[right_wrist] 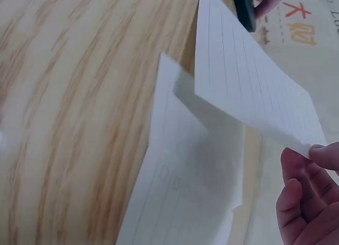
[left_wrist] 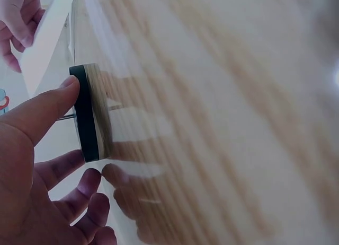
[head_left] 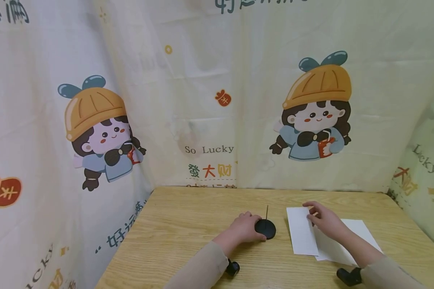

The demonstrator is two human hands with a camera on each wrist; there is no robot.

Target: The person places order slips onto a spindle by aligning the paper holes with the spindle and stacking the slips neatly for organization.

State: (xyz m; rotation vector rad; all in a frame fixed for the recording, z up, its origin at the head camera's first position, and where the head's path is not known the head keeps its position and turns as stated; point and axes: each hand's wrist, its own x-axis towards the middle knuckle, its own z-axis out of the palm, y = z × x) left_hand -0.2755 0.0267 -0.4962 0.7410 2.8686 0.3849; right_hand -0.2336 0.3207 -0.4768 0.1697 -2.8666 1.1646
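My left hand [head_left: 245,228] grips the rim of the round black base of a paper spike [head_left: 265,229] between thumb and fingers. Its thin metal pin points up in the head view. In the left wrist view the base [left_wrist: 87,115] is close over the glossy table, the thumb on its top edge. My right hand [head_left: 325,220] pinches a ruled white sheet of paper [head_left: 301,233] at one corner, thumb against fingers. Seen from the right wrist, this sheet [right_wrist: 238,70] slants above a second white paper [right_wrist: 185,165], which bears faint lines and small printed boxes.
Under everything is a light wooden table [head_left: 188,216]. Printed cloth [head_left: 253,120] hangs behind it and along both sides. A dark wrist camera [head_left: 233,267] shows at the left cuff and another camera [head_left: 349,277] at the right.
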